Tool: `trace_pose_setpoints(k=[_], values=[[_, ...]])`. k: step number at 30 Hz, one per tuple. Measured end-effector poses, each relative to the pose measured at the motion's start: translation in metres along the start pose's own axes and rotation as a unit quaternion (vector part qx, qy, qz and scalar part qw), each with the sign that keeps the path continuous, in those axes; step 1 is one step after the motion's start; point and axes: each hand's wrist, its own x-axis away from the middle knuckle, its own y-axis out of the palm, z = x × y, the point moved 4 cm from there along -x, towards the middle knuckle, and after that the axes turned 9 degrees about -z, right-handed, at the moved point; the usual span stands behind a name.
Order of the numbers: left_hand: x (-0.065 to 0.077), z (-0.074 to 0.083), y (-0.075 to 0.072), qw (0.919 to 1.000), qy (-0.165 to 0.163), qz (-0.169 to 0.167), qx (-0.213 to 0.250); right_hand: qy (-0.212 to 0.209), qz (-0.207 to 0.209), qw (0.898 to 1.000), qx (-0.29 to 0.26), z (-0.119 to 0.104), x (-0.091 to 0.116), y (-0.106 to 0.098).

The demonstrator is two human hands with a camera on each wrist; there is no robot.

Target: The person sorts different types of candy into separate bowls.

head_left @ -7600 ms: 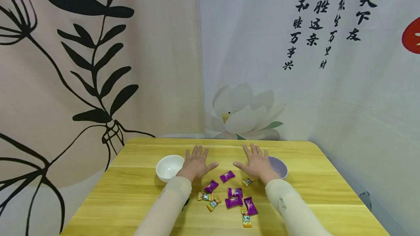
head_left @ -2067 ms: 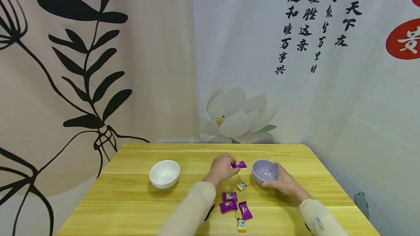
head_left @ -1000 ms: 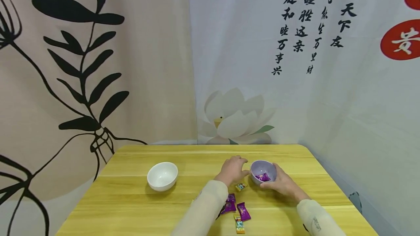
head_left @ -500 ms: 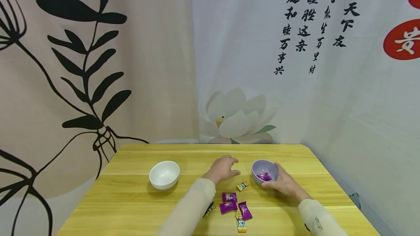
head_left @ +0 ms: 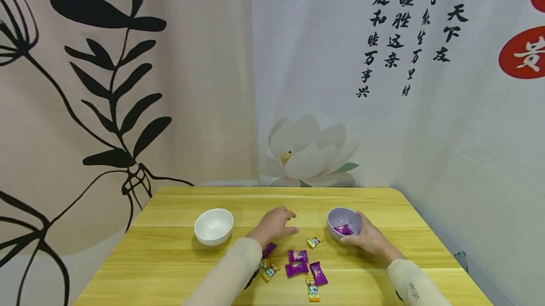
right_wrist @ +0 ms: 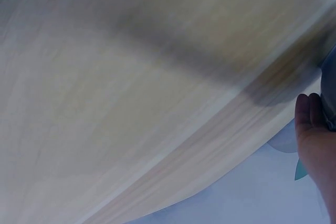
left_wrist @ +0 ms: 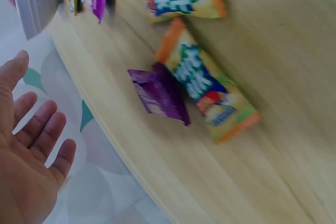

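In the head view my left hand (head_left: 274, 225) hovers over the table, fingers loosely bent and holding nothing. The left wrist view shows its palm and spread fingers. Just below it in the head view lies a purple-wrapped candy (head_left: 269, 249), partly behind the wrist, with yellow-wrapped candies (head_left: 270, 273) close by. My right hand (head_left: 372, 238) grips the lavender bowl (head_left: 334, 231), thumb on the near side, other fingers largely hidden behind. One purple candy (head_left: 343, 229) lies inside that bowl. The right wrist view catches only part of the hand and the bowl's dark side.
A white bowl (head_left: 214, 227) stands on the left of the wooden table (head_left: 149, 258). More purple candies (head_left: 296, 268) lie mid-table, with a yellow candy (head_left: 312, 290) nearer me and another yellow candy (head_left: 315, 241) near the lavender bowl. A printed curtain (head_left: 213, 83) hangs behind.
My right hand took hold of the lavender bowl. My left hand carried a purple candy to it and let go; the candy lies inside. Since then the left hand has moved back left.
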Motion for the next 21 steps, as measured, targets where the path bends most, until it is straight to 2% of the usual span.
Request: trace_pose_setpoints(k=[6, 13, 21], values=[[0.012, -0.006, 0.005, 1.0000, 0.006, -0.002, -0.004, 0.007, -0.004, 1.000, 0.008, -0.002, 0.001, 0.000], [0.026, -0.001, 0.016, 0.9998, 0.011, -0.015, 0.001, 0.009, -0.005, 1.000, 0.003, -0.003, 0.004, 0.000], [0.032, 0.001, 0.033, 0.9995, 0.021, -0.023, -0.011, 0.002, -0.009, 1.000, -0.002, -0.006, 0.005, 0.000]])
